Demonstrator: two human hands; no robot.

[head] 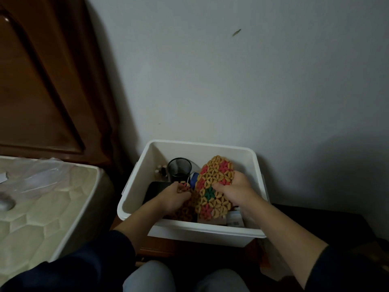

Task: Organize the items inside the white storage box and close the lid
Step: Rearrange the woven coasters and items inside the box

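The white storage box (210, 147) stands open against the wall, no lid in sight. My right hand (237, 189) grips a round beaded mat (214, 180) of tan, pink and green beads, tilted on edge inside the box. My left hand (174, 194) grips the edge of a second, darker beaded mat (186, 209) lying lower, beside the first. Behind them stands a black mesh cup (179, 168) with small bottles (161, 171) to its left. A flat black item (156, 189) lies at the left under my left wrist.
The box sits on a wooden stand (160, 247). A mattress (42, 207) with clear plastic on it is at the left, with a dark wooden headboard (42, 81) behind. White packets (234, 220) lie at the box's front right. My knees (151, 277) are at the bottom.
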